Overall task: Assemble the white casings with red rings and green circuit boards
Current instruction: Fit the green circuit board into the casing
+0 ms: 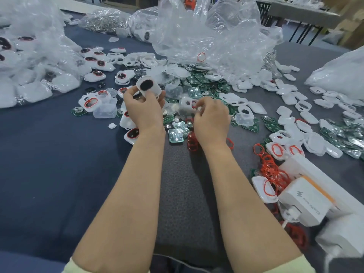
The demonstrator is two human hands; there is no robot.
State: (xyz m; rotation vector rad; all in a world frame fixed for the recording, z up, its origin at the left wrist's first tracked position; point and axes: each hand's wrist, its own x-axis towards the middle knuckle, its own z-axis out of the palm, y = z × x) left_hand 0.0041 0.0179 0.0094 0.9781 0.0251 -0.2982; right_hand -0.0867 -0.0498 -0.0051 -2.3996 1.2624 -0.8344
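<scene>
At a cloth-covered table (pixel 49 154), a tangle of loose red rings (pixel 271 170) lies nearest the worker, beside a white charger box (pixel 303 201) on the right. Farther in, the hands work apart: the left hand (pixel 143 109) has its fingers curled round a white casing (pixel 148 86), raised with its dark oval opening towards the camera; the right hand (pixel 211 119) pinches the edge of a second casing (pixel 187 104) lying low on the heap, where a trace of red shows, though blur hides the detail. Beyond them spread green circuit boards (pixel 199 81) and more casings, backed by crumpled plastic bags (pixel 212 36). The casings look light, stiff and smooth, best held by their outer edges; the rings appear thin and floppy, likely needing a fingertip pinch to seat round the opening.
</scene>
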